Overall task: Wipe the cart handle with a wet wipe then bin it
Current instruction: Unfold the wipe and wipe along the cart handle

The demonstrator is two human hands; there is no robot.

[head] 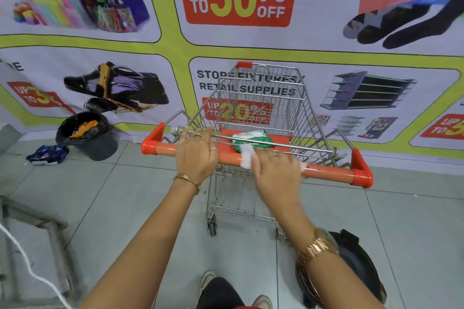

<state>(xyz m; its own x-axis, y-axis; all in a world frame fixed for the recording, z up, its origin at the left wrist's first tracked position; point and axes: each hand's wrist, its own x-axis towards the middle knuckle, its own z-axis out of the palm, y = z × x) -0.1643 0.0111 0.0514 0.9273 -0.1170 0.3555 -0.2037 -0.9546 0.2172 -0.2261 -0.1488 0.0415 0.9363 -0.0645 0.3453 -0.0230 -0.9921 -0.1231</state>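
While the right hand (276, 170) does the wiping, the left hand (195, 155) is laid over the cart handle (326, 173) near its left end, fingers draped forward and fairly loose, gripping nothing else. My guess is it's there to stop the cart rolling off. The right hand is pressed flat on the middle of the handle with the wet wipe (247, 157) under the palm; white bits poke out on both sides, so it's pinned rather than pinched. The green wipe pack (251, 139) sits in the cart's fold-out seat, just behind the handle, handy for a refill. The bin (88, 135) with the black liner stands on the floor off to the left by the wall, so binning looks like a short reach or step. The handle's right end probably hasn't been done yet.
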